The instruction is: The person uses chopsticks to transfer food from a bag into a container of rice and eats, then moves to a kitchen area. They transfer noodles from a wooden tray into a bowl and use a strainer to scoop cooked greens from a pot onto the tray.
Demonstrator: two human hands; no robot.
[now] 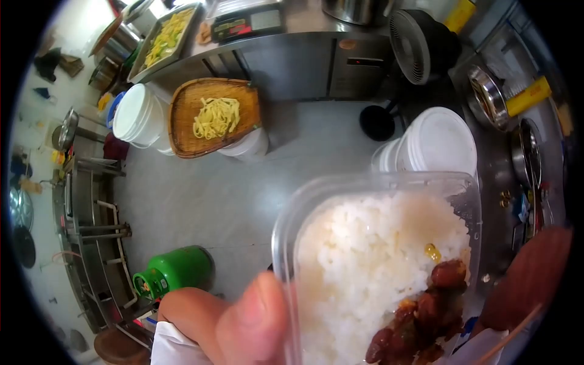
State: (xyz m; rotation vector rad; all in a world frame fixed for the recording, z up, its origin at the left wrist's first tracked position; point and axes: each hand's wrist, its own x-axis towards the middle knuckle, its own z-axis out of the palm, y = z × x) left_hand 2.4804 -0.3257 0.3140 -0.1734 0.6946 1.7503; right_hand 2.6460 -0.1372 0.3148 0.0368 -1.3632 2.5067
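Observation:
My left hand (252, 316) reaches in from the bottom and holds a clear plastic food container (286, 243) close to the camera. The thumb presses on the container's left side; the other fingers are hidden. White rice (359, 255) fills most of it, with dark reddish-brown, glossy food pieces (420, 310) at the lower right. A small yellow oily drop lies on the rice. A thin wooden stick (508, 340) juts in at the lower right edge, beside a dark red shape (523, 280) I cannot make out. My right hand does not show.
On the floor stand a green gas cylinder (182, 267), white buckets (441, 143) and a black fan (417, 45). A woven basket (182, 115) with pale strips rests on a bucket. A steel counter (286, 61) carries a tray (143, 67) of yellow-green food. Metal pans (486, 97) line the right.

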